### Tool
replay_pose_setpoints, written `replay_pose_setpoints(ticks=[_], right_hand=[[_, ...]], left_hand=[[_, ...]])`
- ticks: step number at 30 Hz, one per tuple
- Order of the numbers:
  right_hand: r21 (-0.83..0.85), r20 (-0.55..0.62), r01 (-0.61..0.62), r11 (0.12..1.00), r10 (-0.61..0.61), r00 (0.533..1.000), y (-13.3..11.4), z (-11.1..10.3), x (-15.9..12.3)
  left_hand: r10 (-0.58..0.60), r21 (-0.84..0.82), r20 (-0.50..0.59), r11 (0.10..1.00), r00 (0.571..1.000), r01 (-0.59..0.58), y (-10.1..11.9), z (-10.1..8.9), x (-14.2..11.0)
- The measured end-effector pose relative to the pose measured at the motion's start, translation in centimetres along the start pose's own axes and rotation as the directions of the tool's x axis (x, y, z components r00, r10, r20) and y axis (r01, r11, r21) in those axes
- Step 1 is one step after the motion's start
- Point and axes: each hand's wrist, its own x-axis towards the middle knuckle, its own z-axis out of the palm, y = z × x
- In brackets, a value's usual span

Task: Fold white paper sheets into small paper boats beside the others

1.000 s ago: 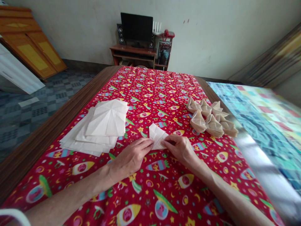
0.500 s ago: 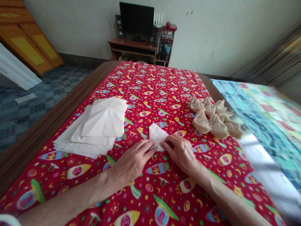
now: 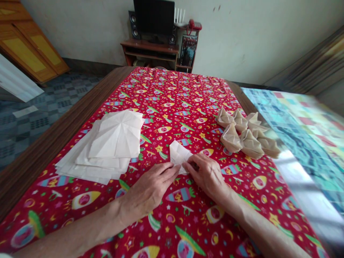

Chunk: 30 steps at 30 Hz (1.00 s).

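A small folded piece of white paper (image 3: 177, 152) lies on the red patterned cloth (image 3: 166, 118), its pointed top facing away from me. At its lower left corner, my left hand (image 3: 153, 182) has its fingers closed together on the paper's edge. My right hand (image 3: 205, 170) pinches the right side, thumb and bent fingers on the paper. The fingertips cover the paper's lower part. Left of my hands rests a stack of white paper sheets (image 3: 115, 134), the top one creased in lines from its centre. Several folded beige paper shapes (image 3: 231, 138) stand in two rows at the right.
Dark wooden table edges (image 3: 88, 102) run along the cloth's sides. A bed-like surface with a blue patterned cover (image 3: 290, 125) adjoins on the right. Beyond the table's far end, a desk (image 3: 150, 48) holds a monitor (image 3: 154, 18), speakers and a red telephone (image 3: 194, 25).
My left fingers have shifted slightly and lie straighter along the paper's lower edge. My right hand keeps nearly the same pinch. The view has tilted a little.
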Motion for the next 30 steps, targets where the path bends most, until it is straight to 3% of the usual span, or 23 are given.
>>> replay_pose_setpoints(ticks=[8,11,14,21,30], right_hand=[[-0.129,-0.065,0.051,0.990,-0.059,0.996,-0.2,-0.3,-0.2],[-0.221,-0.087,0.234,0.947,-0.258,0.962,-0.3,-0.2,-1.1],[-0.236,0.038,0.468,0.852,-0.473,0.880,-0.7,0.0,-2.5],[-0.278,0.235,0.412,0.868,-0.355,0.905,-0.8,-0.6,-5.0],[-0.292,0.130,0.324,0.900,-0.298,0.946,0.2,-1.9,-6.8]], left_hand=[[0.012,0.038,0.024,0.999,1.000,-0.013,0.1,-0.2,-0.1],[0.007,0.052,0.036,0.999,0.999,-0.009,0.2,-0.5,0.0],[-0.014,0.045,0.044,0.999,0.999,0.012,0.4,-0.7,0.2],[-0.015,0.066,0.050,0.998,0.999,0.012,0.5,-1.0,0.2],[0.011,0.122,0.061,0.992,0.998,-0.018,0.4,-0.9,0.0]])
